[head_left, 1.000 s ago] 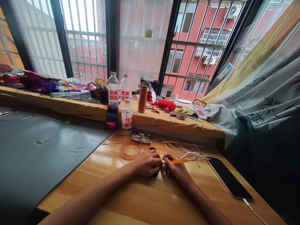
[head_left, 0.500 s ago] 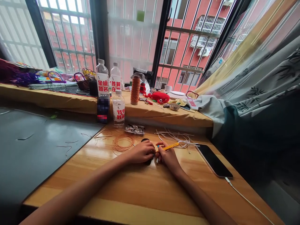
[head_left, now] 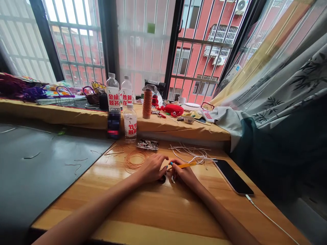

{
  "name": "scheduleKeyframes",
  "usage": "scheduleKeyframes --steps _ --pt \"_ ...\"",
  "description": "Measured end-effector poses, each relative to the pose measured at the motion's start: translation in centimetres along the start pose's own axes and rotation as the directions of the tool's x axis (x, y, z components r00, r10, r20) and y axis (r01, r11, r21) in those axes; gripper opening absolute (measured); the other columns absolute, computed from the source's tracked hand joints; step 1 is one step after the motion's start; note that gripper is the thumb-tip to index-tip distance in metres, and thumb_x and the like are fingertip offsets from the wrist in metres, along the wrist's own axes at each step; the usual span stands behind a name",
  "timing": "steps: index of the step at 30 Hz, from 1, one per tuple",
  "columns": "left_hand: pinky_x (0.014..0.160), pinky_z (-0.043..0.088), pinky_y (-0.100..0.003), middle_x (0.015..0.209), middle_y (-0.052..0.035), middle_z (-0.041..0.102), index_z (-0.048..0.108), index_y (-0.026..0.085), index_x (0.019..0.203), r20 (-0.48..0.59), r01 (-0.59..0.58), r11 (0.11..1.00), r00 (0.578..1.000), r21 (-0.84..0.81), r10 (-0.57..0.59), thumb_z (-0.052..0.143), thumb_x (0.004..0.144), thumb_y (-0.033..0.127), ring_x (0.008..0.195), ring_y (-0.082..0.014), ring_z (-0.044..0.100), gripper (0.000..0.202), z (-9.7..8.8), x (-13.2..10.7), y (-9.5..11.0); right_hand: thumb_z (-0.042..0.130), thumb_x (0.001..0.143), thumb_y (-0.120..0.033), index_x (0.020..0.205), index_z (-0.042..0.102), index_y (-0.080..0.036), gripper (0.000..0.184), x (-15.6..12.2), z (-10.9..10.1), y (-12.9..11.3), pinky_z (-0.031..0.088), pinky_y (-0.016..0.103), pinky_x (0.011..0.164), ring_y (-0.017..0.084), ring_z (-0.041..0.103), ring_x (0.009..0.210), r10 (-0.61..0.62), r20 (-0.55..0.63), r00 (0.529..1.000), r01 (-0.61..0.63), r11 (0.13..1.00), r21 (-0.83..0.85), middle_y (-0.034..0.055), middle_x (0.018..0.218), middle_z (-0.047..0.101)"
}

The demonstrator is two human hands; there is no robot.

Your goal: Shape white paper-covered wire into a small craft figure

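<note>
My right hand [head_left: 183,173] rests on the wooden table [head_left: 163,207] and is closed round a thin yellow tool with a blue tip [head_left: 184,165], which points left toward my other hand. My left hand [head_left: 152,168] lies beside it with fingers curled over a small dark object [head_left: 161,178] that is mostly hidden. The fingertips of both hands almost meet. A coil of orange cord [head_left: 135,160] lies just left of my left hand, and loose white cords [head_left: 191,154] lie behind my right hand.
A phone [head_left: 232,177] with a white cable lies at the right. A small tray of beads [head_left: 147,144], water bottles [head_left: 130,123] and an orange thread spool [head_left: 147,103] stand behind. A dark mat [head_left: 38,163] covers the left. Curtains hang at the right.
The view has shifted a little. My left fingers have opened slightly off the dark object, and the hands stay together at the same spot on the table.
</note>
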State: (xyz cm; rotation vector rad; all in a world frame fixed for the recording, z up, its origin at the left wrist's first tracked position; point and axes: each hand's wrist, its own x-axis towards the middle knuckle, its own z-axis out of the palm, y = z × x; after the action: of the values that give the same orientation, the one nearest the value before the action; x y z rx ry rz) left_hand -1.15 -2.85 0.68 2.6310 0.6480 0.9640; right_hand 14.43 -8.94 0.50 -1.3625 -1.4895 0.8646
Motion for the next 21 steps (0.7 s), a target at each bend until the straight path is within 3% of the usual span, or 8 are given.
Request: scheduleKeyframes --steps 3,7,9,15,21 --pt "0.052 0.03 -0.021 0.056 0.003 0.044 0.052 0.016 0.094 0.025 0.186 0.937 0.982 -0.296 -0.187 0.039 0.077 0.034 0.052 -0.0105 0.04 0.028 -0.4 0.1 -0.3 0.04 0.075 -0.03 0.075 0.049 -0.017 0.015 0.1 0.0 0.4 0.035 0.018 0.038 0.007 0.046 0.037 0.007 0.016 1.0 -0.007 1.0 0.002 -0.006 0.05 0.049" --pt "0.043 0.019 -0.019 0.049 0.0069 0.029 0.05 0.015 0.105 0.102 0.264 0.654 0.956 -0.709 -0.275 0.04 0.073 0.026 0.044 -0.007 0.026 0.035 -0.7 0.7 -1.2 0.039 0.076 -0.031 0.071 0.049 -0.017 0.018 0.1 0.0 0.5 0.034 0.017 0.037 0.006 0.044 0.036 -0.01 0.027 1.0 0.01 1.0 -0.022 -0.0058 0.05 0.047" --pt "0.043 0.017 -0.019 0.05 0.007 0.027 0.052 0.016 0.106 0.093 0.268 0.577 0.945 -0.771 -0.313 0.046 0.066 0.019 0.045 -0.0063 0.024 0.04 -0.6 1.0 -1.5 0.039 0.076 -0.033 0.069 0.049 -0.016 0.021 0.1 -0.1 0.3 0.035 0.017 0.037 0.006 0.044 0.036 -0.016 0.034 0.999 0.017 0.999 -0.043 -0.0055 0.05 0.047" --pt "0.043 0.017 -0.019 0.053 0.0071 0.027 0.054 0.017 0.103 0.065 0.25 0.516 0.935 -0.819 -0.348 0.049 0.058 0.011 0.046 -0.0054 0.023 0.045 -0.3 1.2 -1.4 0.038 0.077 -0.034 0.069 0.048 -0.017 0.022 0.0 -0.2 0.4 0.034 0.017 0.037 0.006 0.046 0.037 -0.019 0.044 0.999 0.022 0.997 -0.07 -0.0052 0.05 0.048" --pt "0.038 0.013 -0.017 0.051 0.0085 0.028 0.04 0.02 0.078 0.077 0.261 0.381 0.897 -0.887 -0.434 0.039 0.049 0.006 0.041 -0.0047 0.021 0.032 -0.1 1.0 -1.3 0.038 0.078 -0.036 0.069 0.048 -0.017 0.022 0.1 -0.1 0.6 0.032 0.016 0.036 0.007 0.047 0.036 0.001 0.045 0.999 0.003 0.996 -0.084 -0.0052 0.05 0.048"
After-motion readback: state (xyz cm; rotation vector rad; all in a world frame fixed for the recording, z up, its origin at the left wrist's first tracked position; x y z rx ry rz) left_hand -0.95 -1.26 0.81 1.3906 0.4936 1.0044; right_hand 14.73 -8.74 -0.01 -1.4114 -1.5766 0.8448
